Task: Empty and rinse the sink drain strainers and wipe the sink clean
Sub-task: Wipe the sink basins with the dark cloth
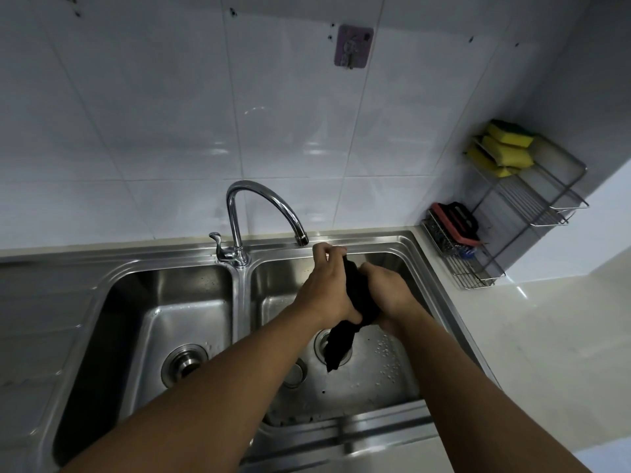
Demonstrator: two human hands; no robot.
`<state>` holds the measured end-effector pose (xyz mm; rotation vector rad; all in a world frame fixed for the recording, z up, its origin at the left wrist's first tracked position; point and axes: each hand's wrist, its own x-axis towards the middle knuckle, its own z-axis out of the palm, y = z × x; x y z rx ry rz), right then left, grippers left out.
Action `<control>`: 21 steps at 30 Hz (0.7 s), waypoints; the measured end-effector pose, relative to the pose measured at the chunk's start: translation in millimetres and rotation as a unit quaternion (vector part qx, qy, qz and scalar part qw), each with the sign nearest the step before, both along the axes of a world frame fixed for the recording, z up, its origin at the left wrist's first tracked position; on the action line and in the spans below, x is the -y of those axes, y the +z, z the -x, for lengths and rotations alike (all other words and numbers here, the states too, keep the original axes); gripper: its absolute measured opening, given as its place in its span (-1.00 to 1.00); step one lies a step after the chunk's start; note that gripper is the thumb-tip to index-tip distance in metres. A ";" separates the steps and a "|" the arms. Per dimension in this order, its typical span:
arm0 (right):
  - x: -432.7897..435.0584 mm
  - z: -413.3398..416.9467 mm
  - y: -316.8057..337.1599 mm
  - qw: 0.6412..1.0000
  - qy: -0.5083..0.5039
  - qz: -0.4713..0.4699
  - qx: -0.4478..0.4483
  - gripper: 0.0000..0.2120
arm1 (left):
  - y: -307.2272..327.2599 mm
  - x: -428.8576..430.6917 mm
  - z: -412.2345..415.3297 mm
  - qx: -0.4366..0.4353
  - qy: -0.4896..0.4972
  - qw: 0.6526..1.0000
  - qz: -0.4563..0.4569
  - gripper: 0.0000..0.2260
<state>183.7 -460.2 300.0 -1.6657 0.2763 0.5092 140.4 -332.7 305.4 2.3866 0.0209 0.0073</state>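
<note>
Over the right basin of the steel double sink (423,264), both of my hands grip a black cloth (355,298). My left hand (324,285) holds its upper part and my right hand (389,295) clasps the middle. The cloth's loose tail hangs down over the right drain (321,343). A round strainer (294,373) lies on the right basin floor, partly hidden by my left forearm. The left basin's drain strainer (185,363) sits in its hole. Water drops speckle the right basin floor.
The curved tap (263,203) ends just above my left hand, with its lever (218,242) at the left. A wire rack (512,227) on the right counter holds yellow sponges (505,151) and a red-black brush (456,221). A purple hook (353,46) hangs on the tiled wall.
</note>
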 end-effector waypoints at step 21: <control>8.2 -4.6 -17.1 0.993 -0.091 -0.070 -0.002 -0.74 | -21.0 -0.8 -10.0 -0.136 -0.011 0.952 0.274 -0.40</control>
